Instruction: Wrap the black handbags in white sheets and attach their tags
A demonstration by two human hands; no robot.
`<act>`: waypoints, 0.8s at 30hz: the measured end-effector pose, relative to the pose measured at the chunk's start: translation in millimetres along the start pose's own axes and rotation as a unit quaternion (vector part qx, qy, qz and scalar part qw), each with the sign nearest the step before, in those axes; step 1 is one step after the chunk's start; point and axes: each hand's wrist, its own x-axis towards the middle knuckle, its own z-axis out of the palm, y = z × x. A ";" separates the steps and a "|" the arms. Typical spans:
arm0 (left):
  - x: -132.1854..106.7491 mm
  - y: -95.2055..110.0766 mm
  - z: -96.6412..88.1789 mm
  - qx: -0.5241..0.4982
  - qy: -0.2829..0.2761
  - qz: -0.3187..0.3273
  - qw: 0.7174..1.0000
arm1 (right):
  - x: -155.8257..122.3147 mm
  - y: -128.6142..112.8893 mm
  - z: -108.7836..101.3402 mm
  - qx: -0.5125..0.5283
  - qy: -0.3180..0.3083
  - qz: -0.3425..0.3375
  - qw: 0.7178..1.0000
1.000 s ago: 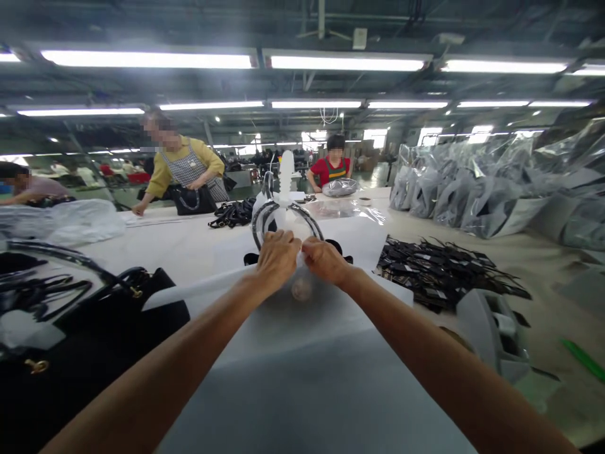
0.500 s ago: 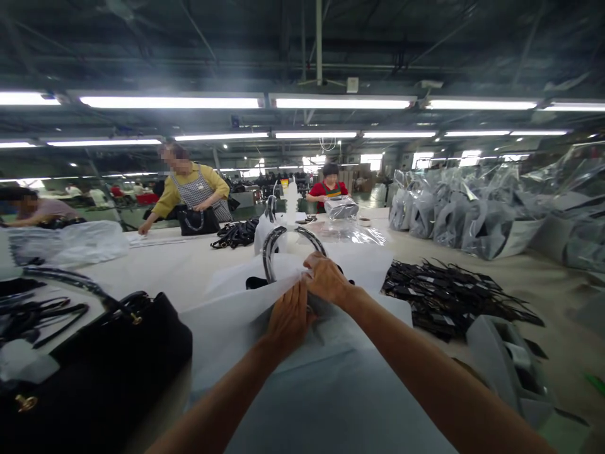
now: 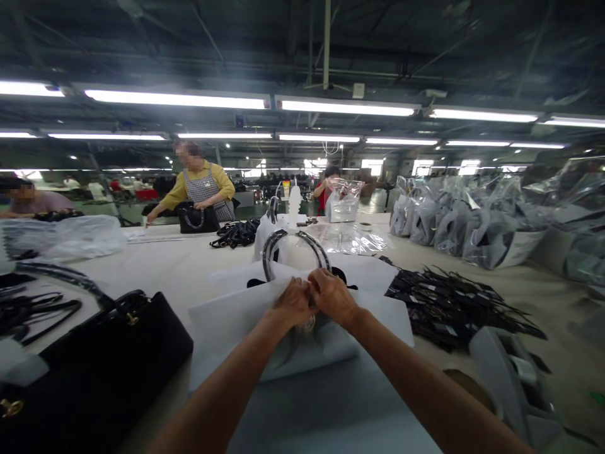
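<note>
In front of me a handbag stands wrapped in thin white wrapping paper (image 3: 231,321). Its two handles (image 3: 314,243), covered in clear plastic, rise above the paper, and a round emblem shows faintly through it. My left hand (image 3: 293,299) is closed on the paper's upper edge at the middle of the bag. Close against it, my right hand (image 3: 333,295) pinches the same edge just below the handles. The fingertips of both hands are partly hidden. To the left sits an unwrapped black handbag (image 3: 118,366) with gold fittings.
Black straps with tags (image 3: 454,302) lie in a heap at right, near a grey tape dispenser (image 3: 510,378). Several plastic-covered bags (image 3: 454,221) line the right back. Across the table, a person in yellow (image 3: 196,180) touches a black handbag; another person lifts a clear-wrapped bag (image 3: 343,203).
My left hand has gone from lying flat with fingers stretched to closed on the paper. My right hand has come down slightly. The person opposite has raised the clear-wrapped bag upright.
</note>
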 end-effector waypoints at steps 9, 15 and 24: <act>-50.7 1.1 15.3 0.175 0.101 0.100 0.974 | -32.3 6.4 23.9 0.111 0.053 -0.080 0.989; -63.5 2.8 -4.9 0.201 0.243 0.168 0.934 | -48.0 13.4 41.4 0.139 0.110 -0.131 0.975; -42.9 8.5 -5.9 0.181 0.250 0.143 0.940 | -60.7 17.5 54.6 0.106 0.153 -0.143 0.972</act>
